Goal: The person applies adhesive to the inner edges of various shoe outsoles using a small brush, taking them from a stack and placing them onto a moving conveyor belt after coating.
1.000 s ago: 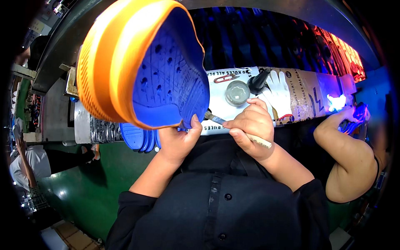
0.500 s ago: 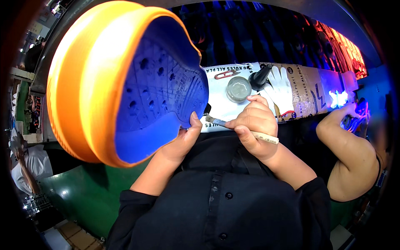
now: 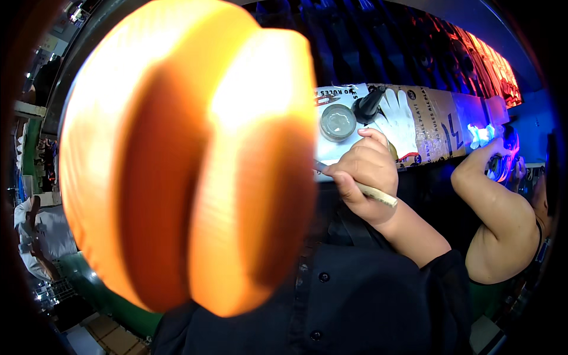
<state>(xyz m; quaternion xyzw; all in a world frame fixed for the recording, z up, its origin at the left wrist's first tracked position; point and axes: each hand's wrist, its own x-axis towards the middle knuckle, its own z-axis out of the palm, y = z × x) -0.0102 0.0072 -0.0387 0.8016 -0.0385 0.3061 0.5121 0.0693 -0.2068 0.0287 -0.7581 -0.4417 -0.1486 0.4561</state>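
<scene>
A thick orange shoe sole [image 3: 236,195] with a deep groove round its side fills the left and middle of the view, held up close and smeared by motion. My left hand and forearm are hidden behind it. In my right hand [image 3: 368,168] a brush [image 3: 378,195] is gripped by its pale handle, fingers wrapped round it. The brush's bristle end disappears behind the sole, so I cannot tell whether it touches. Just beyond my right fingers stands a round glass jar [image 3: 338,122] holding a clear, greyish substance.
A black nozzle bottle [image 3: 368,106] and a white glove [image 3: 399,121] lie by the jar on a cardboard-covered surface [image 3: 435,124]. Red thread snips [image 3: 327,100] are partly hidden. At right, a co-worker's arm [image 3: 500,207] reaches a brightly lit item. Dark, glowing racks stretch behind.
The sole has turned over and swung right, so its orange outside now faces me and the blue inside is out of sight. My left hand has gone behind it. My right hand barely moved.
</scene>
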